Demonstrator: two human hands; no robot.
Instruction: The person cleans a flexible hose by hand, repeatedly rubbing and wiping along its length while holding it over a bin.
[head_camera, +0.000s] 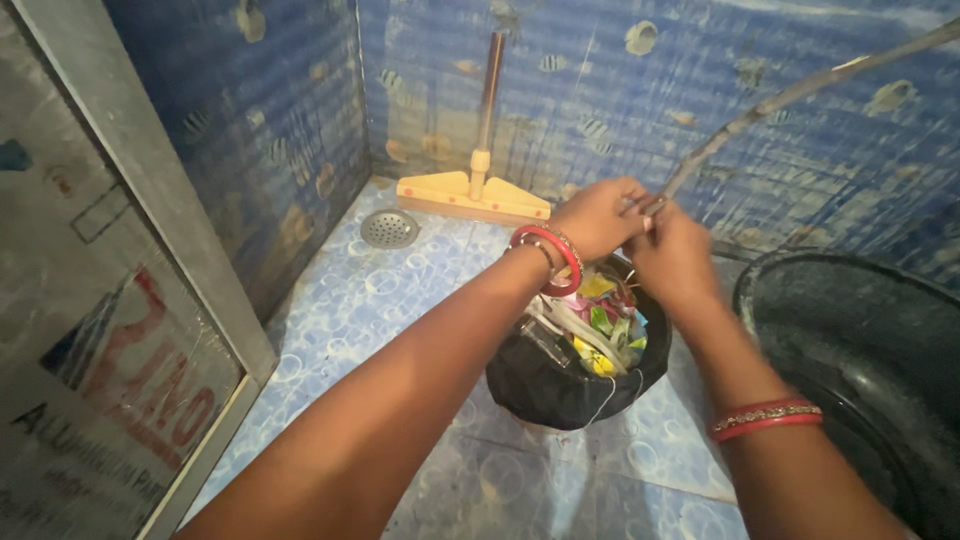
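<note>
My left hand (598, 216) and my right hand (676, 256) meet above a small black bin (560, 388), both closed on the near end of a long thin grey stick (800, 95). The stick slants up toward the top right corner. Each wrist carries red bangles. The bin is lined with a black bag and filled with colourful wrappers and scraps (600, 330). My hands hide the stick's near tip.
A wooden floor wiper (470, 195) leans in the far corner beside a round metal drain (388, 228). A large black tub (860, 330) stands at the right. A grey metal door (110, 300) borders the left. Blue patterned tiles cover floor and walls.
</note>
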